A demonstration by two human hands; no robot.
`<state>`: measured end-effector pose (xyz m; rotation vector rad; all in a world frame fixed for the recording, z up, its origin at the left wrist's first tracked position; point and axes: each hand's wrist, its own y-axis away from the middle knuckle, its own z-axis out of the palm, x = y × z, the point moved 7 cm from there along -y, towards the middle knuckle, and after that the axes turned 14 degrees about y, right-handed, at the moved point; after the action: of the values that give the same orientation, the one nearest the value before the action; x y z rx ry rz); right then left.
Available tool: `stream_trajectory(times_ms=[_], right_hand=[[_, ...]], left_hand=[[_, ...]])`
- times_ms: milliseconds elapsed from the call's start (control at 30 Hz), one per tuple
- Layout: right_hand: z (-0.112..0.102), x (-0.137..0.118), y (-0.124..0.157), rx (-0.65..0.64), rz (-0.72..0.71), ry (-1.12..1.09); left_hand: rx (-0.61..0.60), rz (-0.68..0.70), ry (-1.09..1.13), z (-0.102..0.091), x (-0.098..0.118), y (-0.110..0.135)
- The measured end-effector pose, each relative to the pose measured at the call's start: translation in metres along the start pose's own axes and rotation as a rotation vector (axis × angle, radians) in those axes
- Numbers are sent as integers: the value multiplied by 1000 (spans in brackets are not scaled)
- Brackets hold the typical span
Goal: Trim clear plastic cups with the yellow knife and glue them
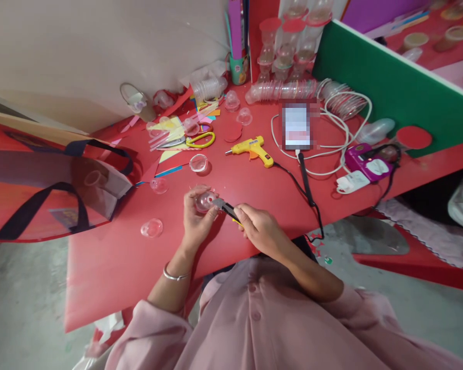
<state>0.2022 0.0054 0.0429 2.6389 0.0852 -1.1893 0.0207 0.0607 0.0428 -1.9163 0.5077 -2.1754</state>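
My left hand (195, 216) is closed around a clear plastic dome lid (202, 202), held just above the red table (139, 267). A small hole shows in the lid. My right hand (256, 226) grips pliers (228, 209) with a grey head and black-and-yellow handles. The head of the pliers meets the lid's edge near the hole; whether the jaws are closed on the plastic I cannot tell. Close beyond my hands stands a clear plastic cup (198, 163). To the left lie two more clear lids, one nearer (152, 227) and one farther (159, 185).
A yellow glue gun (252, 149) lies beyond my hands, its black cord running right. Scissors (200, 140) rest among paper scraps. A phone (297, 126), white cables and a purple power strip (370, 162) are at right. A red bag (42, 169) stands left; a green board (389, 87) borders the right.
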Motion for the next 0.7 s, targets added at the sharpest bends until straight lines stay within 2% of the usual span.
stream_trajectory(times_ms=[233,467,567,700], right_hand=[[-6,-3,2,95,-37,185],[-6,-4,2,156,-69,276],[-6,-5,2,147,-66,283],[-3,-4,2,51,-31,199]], left_hand=[[1,-19,11,0,-3,0],[1,-24,-12,-1,-4,1],[-6,-12,-3,-1,-3,1],[-16,-5,-3,-1,-4,0]])
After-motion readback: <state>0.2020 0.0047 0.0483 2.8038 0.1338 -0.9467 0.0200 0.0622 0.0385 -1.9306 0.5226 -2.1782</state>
